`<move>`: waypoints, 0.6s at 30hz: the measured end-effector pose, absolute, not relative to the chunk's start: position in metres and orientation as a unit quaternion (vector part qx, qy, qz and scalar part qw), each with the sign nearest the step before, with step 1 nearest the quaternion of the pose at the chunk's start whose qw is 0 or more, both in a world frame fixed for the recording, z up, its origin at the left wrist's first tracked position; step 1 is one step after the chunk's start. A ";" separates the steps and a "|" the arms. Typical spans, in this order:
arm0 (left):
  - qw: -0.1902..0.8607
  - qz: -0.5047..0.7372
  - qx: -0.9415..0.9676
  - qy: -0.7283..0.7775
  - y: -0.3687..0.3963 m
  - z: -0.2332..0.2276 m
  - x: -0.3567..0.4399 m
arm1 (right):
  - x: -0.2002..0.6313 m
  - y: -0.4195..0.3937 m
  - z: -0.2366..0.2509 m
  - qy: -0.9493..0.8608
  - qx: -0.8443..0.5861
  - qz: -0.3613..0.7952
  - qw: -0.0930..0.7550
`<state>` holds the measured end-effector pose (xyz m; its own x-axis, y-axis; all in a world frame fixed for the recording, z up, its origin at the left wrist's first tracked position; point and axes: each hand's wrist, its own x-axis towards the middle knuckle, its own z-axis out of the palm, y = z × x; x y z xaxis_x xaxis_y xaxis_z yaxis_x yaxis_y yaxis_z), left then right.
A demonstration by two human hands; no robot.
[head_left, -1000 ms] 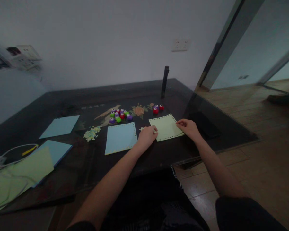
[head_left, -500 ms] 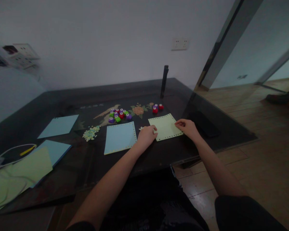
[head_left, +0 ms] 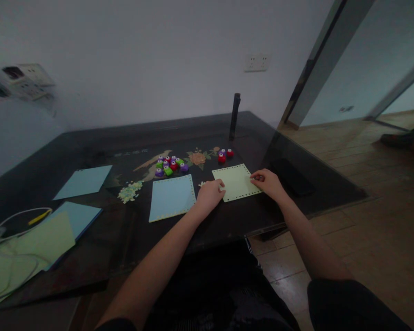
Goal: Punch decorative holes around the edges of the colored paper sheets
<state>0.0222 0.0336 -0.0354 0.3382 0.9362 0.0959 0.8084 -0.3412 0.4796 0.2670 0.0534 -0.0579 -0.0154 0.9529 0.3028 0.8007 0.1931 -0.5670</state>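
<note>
A pale green sheet (head_left: 236, 181) with punched holes along its edges lies flat on the dark table (head_left: 179, 133). My left hand (head_left: 209, 195) rests on its left edge, fingers curled onto the paper. My right hand (head_left: 268, 182) presses its right edge with the fingertips. To the left lies a light blue sheet (head_left: 172, 196), punched along its right edge. A cluster of small coloured punches (head_left: 170, 166) sits behind the blue sheet. Two more punches, red and purple (head_left: 225, 155), sit behind the green sheet.
A heap of paper confetti (head_left: 130, 191) lies left of the blue sheet. More blue sheets (head_left: 83, 181) and a green sheet (head_left: 37, 241) with white cables (head_left: 7, 220) lie at the left. A dark upright post (head_left: 234, 117) stands at the back. A black flat object (head_left: 293, 177) lies right.
The view has shifted slightly. Both hands stay on the green sheet, almost unmoved.
</note>
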 end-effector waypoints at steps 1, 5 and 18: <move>0.176 0.177 0.800 0.546 0.033 -0.035 0.022 | 0.267 0.053 -0.058 -0.703 -0.624 0.117 0.322; 0.165 0.167 0.807 0.542 0.031 -0.028 0.022 | 0.269 0.055 -0.059 -0.696 -0.631 0.115 0.324; 0.137 0.241 0.838 0.469 0.022 0.000 -0.053 | 0.244 0.055 -0.037 -0.677 -0.612 0.115 0.393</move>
<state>-0.0530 0.0221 -0.0004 0.4426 0.8531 0.2765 0.7210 -0.5218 0.4560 0.2439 0.0552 -0.0375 0.0578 0.9185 0.3911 0.7380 0.2245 -0.6363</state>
